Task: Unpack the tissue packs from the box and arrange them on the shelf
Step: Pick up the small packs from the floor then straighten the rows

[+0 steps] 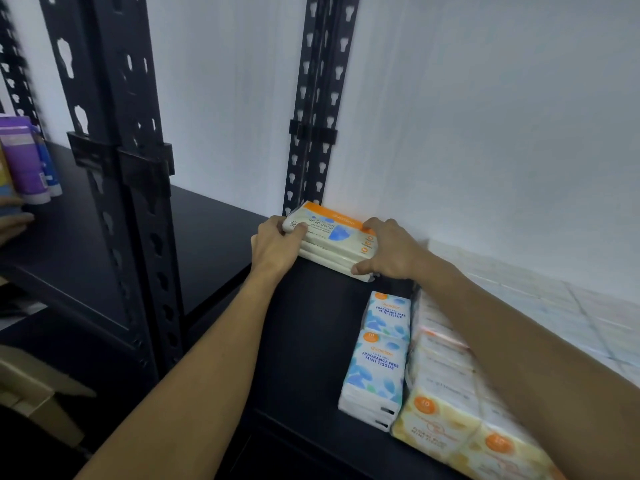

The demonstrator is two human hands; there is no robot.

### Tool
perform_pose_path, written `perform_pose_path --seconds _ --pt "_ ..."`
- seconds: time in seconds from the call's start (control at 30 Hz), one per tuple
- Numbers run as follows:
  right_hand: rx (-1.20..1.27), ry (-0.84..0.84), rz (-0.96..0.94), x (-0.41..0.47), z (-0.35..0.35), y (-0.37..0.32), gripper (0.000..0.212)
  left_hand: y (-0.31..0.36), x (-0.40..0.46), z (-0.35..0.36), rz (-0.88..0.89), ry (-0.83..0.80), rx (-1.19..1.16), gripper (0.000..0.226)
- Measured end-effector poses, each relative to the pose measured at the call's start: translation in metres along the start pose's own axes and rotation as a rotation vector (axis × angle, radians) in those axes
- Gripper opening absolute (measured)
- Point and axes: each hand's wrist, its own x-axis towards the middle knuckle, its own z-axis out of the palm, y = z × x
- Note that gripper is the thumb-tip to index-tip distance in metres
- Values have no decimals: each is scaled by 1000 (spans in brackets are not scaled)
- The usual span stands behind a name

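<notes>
both hands hold a small stack of facial tissue packs (330,242) at the back of the black shelf (304,327), against the white wall beside a perforated upright (317,109). the left hand (275,247) curls round the stack's nine o'clock end, thumb on top; the right hand (388,251) grips its three o'clock end. at five o'clock from the stack stand blue mini tissue packs (379,358), with yellow-orange packs (446,403), somewhat blurred, just beside them at three o'clock. a purple bottle (24,161) sits far off at nine o'clock.

Stacked facial-tissue packs (332,244) flat at shelf (304,323) rear
</notes>
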Motion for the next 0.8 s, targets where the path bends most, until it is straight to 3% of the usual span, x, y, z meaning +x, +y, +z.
perform_pose_path --seconds 0.33,0.57,0.8 --pt "96 27 7 -2 -7 3 92 1 -1 -1 -1 13 -20 38" --pt "72 2 57 -1 -10 4 92 4 -1 -3 -8 37 -52 56" --pt "45 6 41 -4 -7 -1 88 5 -2 -5 -25 28 -57 48"
